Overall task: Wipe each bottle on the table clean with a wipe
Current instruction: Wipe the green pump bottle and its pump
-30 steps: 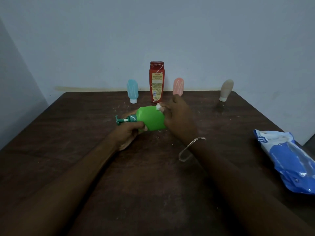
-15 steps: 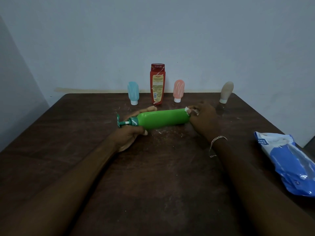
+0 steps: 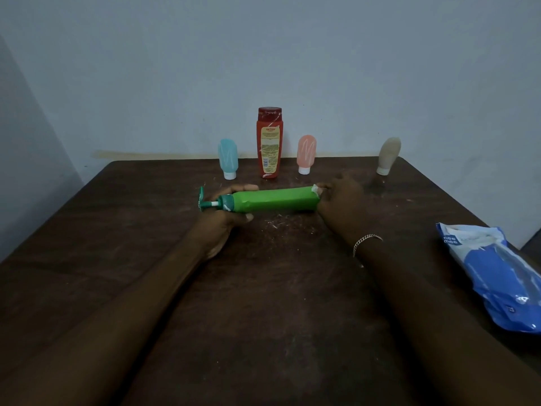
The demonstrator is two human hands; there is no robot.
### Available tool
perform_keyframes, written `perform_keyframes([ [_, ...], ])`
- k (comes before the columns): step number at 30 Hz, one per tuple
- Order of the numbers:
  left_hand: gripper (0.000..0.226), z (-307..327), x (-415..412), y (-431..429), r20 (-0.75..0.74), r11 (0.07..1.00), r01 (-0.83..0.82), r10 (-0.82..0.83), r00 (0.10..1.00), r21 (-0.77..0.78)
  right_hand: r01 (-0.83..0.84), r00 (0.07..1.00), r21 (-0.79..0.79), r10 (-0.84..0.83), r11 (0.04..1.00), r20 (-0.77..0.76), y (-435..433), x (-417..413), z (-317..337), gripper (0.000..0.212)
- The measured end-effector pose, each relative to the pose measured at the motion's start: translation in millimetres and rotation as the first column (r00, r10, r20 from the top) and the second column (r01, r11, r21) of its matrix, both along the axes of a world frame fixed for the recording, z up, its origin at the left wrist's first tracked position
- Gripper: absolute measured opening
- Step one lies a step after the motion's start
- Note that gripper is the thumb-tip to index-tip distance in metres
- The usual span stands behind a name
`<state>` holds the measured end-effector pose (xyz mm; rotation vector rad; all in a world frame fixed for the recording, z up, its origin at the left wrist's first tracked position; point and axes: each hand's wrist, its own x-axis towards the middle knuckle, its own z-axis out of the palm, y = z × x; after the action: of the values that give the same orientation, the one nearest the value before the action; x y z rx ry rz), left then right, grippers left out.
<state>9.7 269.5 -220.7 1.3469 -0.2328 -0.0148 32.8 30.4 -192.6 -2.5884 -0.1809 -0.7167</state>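
I hold the green bottle (image 3: 275, 199) on its side over the middle of the table (image 3: 263, 303). Its long axis runs left to right, with the pump head (image 3: 202, 199) pointing left and the flat base to the right. I cannot tell whether it touches the wood. My left hand (image 3: 222, 227) curls round the neck end. My right hand (image 3: 341, 200) is at the base, pinching a small white wipe (image 3: 316, 189) against its edge. Along the far edge stand a blue tube (image 3: 227, 158), a red bottle (image 3: 270, 142), a pink tube (image 3: 306, 153) and, well apart to the right, a beige tube (image 3: 388, 155). The three tubes stand cap-down. What any of these holds is hidden. A blue-and-white wipe pack (image 3: 494, 273) lies near the right edge.
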Motion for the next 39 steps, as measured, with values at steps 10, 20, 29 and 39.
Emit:
perform_keyframes([
  [10, 0.05, -1, -5, -4, 0.092, 0.99, -0.087, 0.077, 0.993, 0.108, -0.339, 0.935, 0.026, 0.333, 0.94, 0.124, 81, -44, 11, 0.029],
  [20, 0.035, 2, -8, -8, -0.03, 0.998, -0.061, 0.062, 0.998, 0.003, -0.413, 0.847, -0.325, 0.49, 0.851, 0.207, 94, -50, 5, 0.039],
  [29, 0.042, 5, -9, -7, -0.162, 0.994, -0.078, 0.065, 0.985, -0.081, -0.427, 0.804, -0.395, 0.541, 0.813, 0.245, 79, -44, 0, 0.039],
  [39, 0.039, 6, -4, -7, -0.125, 0.991, -0.092, 0.08, 0.989, -0.095, -0.274, 0.948, 0.135, 0.244, 0.952, 0.205, 14, -2, -7, 0.018],
])
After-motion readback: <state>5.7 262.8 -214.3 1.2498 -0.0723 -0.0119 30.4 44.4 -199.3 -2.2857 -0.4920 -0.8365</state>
